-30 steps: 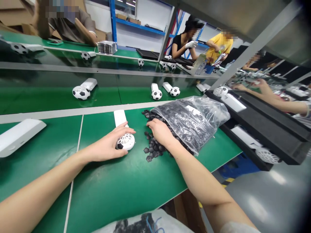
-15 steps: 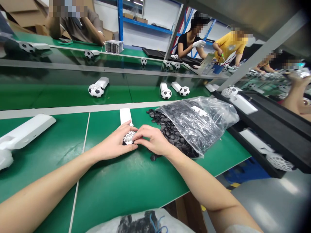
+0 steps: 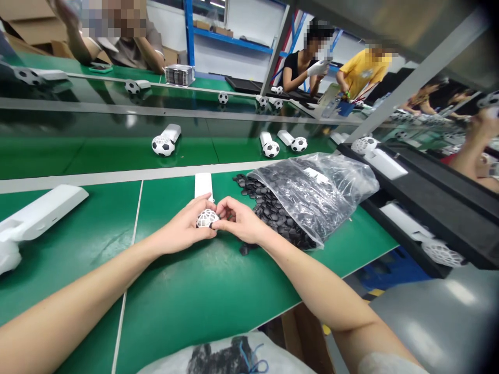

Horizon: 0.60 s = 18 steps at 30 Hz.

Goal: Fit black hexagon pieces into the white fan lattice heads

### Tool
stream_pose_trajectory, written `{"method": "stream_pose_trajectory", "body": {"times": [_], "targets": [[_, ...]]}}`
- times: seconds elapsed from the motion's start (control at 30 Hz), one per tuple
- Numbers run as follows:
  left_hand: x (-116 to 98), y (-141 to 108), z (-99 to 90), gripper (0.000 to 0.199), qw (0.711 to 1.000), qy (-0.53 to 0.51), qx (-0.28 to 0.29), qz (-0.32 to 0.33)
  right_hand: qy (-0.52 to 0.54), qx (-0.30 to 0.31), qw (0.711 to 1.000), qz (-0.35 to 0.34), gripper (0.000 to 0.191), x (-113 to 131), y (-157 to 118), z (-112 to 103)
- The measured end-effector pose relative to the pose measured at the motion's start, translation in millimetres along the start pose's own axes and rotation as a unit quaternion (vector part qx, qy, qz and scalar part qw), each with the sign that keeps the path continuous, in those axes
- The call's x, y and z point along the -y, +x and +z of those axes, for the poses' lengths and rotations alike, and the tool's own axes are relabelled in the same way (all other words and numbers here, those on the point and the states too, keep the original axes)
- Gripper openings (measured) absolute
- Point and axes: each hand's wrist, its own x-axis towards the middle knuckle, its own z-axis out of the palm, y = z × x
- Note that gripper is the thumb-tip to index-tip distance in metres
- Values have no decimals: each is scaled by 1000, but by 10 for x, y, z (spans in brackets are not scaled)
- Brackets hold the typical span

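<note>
On a smooth green counter [image 3: 187, 301], near its middle, sits a white plastic openwork dome with a football lattice [image 3: 206, 218], lying just in front of a flat white rectangular plastic handle [image 3: 203, 186]. The person's left hand [image 3: 183, 228] comes from the left, its grip partly closed, with fingers behind the dome and thumb in front, holding it between them. The right hand [image 3: 244, 223] meets it from the other side, its grip nearly closed, fingers bent and thumb tip at the dome's right edge; a small dark patch shows beside that thumb, but whether the grip pinches a loose piece cannot be told. Just right of and behind the right hand, a heap of small black pentagonal plastic pieces [image 3: 273, 213] spills from the mouth of a clear plastic bag [image 3: 339, 179] lying on its side. Well apart at the left lies a long white plastic body [image 3: 54, 208]. Beyond the counter's pale edge, a glossy dark-green belt [image 3: 97, 150] carries black-and-white football-patterned units [image 3: 163, 145]. At the right, black trays [image 3: 440, 202] hold more white parts, and across the belt a co-worker in a yellow top [image 3: 364, 72] leans forward.
</note>
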Motion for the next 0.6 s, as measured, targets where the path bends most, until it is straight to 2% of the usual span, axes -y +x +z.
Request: {"method": "stream_pose_trajectory", "body": {"times": [0.1, 0.17, 0.2, 0.3, 0.43, 0.53, 0.6], "targets": [[43, 0, -41, 45, 999, 44, 0, 9, -86, -94, 992, 0, 14, -24, 18, -208], [57, 9, -63, 54, 996, 77, -33, -19, -191, -153, 970, 10, 10, -42, 13, -364], [58, 15, -76, 59, 995, 84, -44, -40, -238, -156, 958, 18, 8, -50, 3, -422], [42, 31, -145, 60, 995, 72, -27, -71, -346, -75, 934, 44, 6, -50, -41, -461], [0, 23, -290, 52, 996, 62, 14, -59, -469, 15, 881, 62, 10, 1, -68, -308], [-22, 8, -356, 51, 996, 55, 51, -46, -540, 30, 840, 55, 14, 9, -63, -231], [-19, 1, -355, 51, 996, 56, 61, -36, -552, 15, 832, 51, 18, -17, -63, -245]]}}
